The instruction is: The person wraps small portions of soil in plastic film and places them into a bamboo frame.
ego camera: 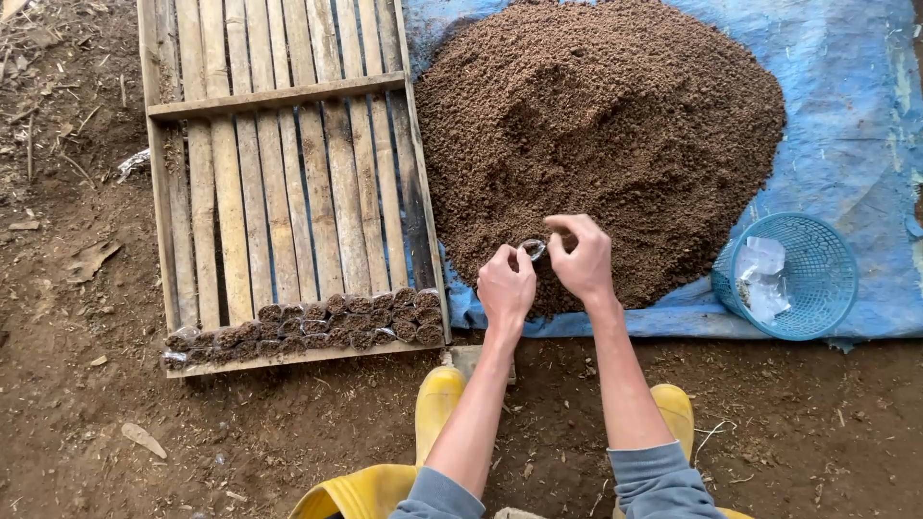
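The small bag (pixel 534 249) pinched between the left hand (pixel 506 286) and right hand (pixel 583 258) is thin, clear plastic — glossy, catching light. The soil heap (pixel 615 125) is crumbly, matt brown, lying on a woven blue plastic tarp (pixel 846 115), creased and faintly shiny. The tray (pixel 279 173) is rough, weathered wooden slats, with filled clear-plastic bags (pixel 317 322) along its near edge. The basket (pixel 808 279) is blue plastic mesh. The boots (pixel 437 399) are smooth yellow rubber — the ground (pixel 77 288) coarse, dry dirt.
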